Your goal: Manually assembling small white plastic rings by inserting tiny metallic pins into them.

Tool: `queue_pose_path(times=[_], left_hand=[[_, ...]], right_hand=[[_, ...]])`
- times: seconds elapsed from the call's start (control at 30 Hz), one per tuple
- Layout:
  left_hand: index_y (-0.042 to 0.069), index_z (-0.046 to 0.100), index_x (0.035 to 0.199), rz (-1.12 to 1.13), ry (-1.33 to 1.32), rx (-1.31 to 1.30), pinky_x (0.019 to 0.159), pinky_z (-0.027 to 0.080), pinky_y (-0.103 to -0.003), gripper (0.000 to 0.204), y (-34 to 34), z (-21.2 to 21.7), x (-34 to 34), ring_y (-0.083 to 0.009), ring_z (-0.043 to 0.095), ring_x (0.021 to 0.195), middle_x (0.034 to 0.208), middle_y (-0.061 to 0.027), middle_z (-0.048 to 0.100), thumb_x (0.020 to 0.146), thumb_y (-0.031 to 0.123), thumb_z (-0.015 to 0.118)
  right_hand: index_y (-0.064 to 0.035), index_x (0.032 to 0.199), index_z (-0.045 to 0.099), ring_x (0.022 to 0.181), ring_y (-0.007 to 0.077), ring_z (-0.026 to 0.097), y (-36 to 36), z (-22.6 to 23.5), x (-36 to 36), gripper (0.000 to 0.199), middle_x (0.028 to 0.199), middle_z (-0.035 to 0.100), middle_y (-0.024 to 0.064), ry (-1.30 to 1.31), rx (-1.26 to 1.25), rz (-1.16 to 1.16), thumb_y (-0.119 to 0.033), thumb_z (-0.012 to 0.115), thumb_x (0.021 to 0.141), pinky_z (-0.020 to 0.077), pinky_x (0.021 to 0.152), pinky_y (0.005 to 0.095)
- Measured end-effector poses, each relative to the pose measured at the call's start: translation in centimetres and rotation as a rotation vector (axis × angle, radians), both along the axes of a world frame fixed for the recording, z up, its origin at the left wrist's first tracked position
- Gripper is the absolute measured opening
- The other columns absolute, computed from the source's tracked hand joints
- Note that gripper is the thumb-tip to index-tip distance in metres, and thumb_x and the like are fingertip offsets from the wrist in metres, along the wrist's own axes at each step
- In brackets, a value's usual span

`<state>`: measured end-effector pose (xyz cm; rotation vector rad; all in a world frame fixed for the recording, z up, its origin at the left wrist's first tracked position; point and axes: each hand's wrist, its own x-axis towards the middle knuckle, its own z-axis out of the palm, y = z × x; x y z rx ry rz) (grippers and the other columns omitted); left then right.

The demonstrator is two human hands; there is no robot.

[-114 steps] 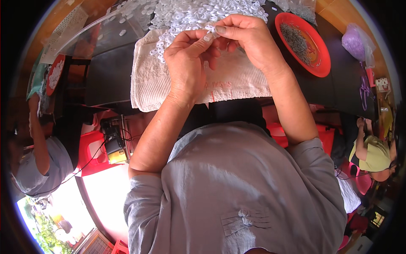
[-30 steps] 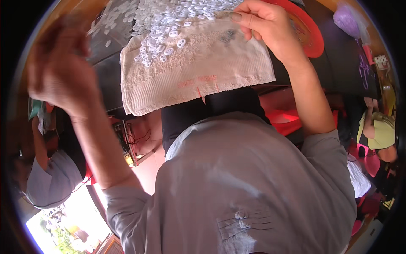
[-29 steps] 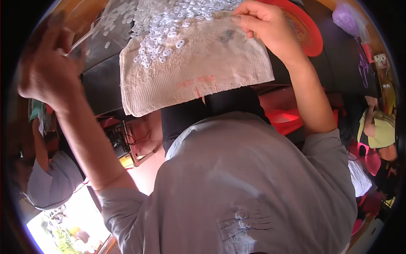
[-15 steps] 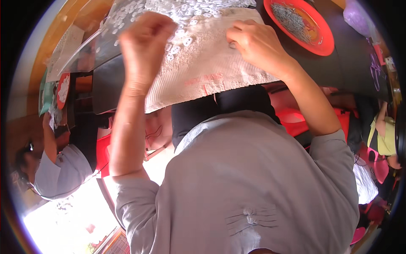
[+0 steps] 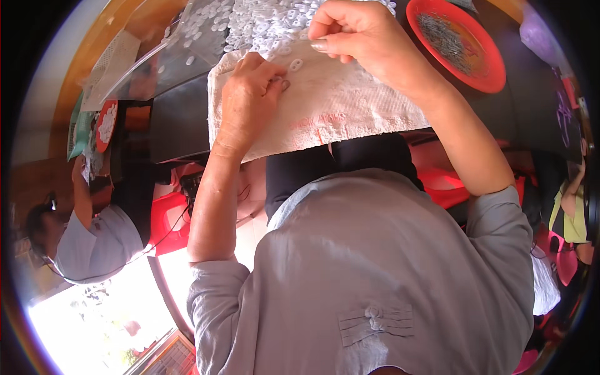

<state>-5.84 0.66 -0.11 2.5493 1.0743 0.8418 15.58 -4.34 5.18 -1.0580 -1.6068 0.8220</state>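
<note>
Hands are back on the towel (image 5: 337, 106): left hand (image 5: 247, 94), raised moments ago, now pinches a ring (image 5: 296, 63) beside the ring pile (image 5: 269, 25) at twelve o'clock, right hand (image 5: 362, 34) pinched shut above it.

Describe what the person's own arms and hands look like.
Both forearms are bare. Grey short sleeves end above the elbows, part of a grey top with a small pleated knot at the chest. Left hand and right hand are ungloved; no rings or watch visible.
</note>
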Motion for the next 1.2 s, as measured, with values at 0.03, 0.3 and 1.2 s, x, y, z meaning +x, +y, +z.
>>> queue_pose_path(times=[0.03,0.3,1.2], left_hand=[[0.006,0.068,0.083,-0.011,-0.014,-0.005,0.069,0.049,-0.039,0.011,0.3,-0.3,-0.3,-0.0278,0.061,0.081,0.084,-0.0077,0.06,0.074,0.01,0.071],[0.004,0.068,0.086,0.026,-0.145,0.182,0.065,0.049,-0.034,0.011,1.6,0.8,3.2,-0.024,0.061,0.073,0.08,-0.0085,0.059,0.075,0.006,0.071],[-0.006,0.062,0.094,-0.116,-1.07,-1.094,0.047,0.044,-0.024,0.011,-0.1,1.6,4.8,-0.0138,0.058,0.061,0.079,-0.0107,0.064,0.088,0.003,0.061]], right_hand=[[0.0012,0.079,0.059,0.069,0.0078,0.054,0.3,0.2,-0.4,0.005,0.07,0.058,0.002,-0.1,0.098,-0.024,0.0,0.061,0.083,0.0434,0.061,0.0243],[-0.0024,0.096,0.063,0.071,0.0056,0.055,2.7,-3.2,1.2,0.012,0.078,0.059,-0.0019,0.048,-0.138,-0.111,-0.005,0.057,0.087,0.0435,0.063,0.0202],[-0.0006,0.095,0.065,0.069,0.0067,0.055,2.2,-2.7,0.2,0.015,0.077,0.059,0.0005,0.134,-0.059,-0.022,-0.002,0.055,0.084,0.0454,0.06,0.0212]])
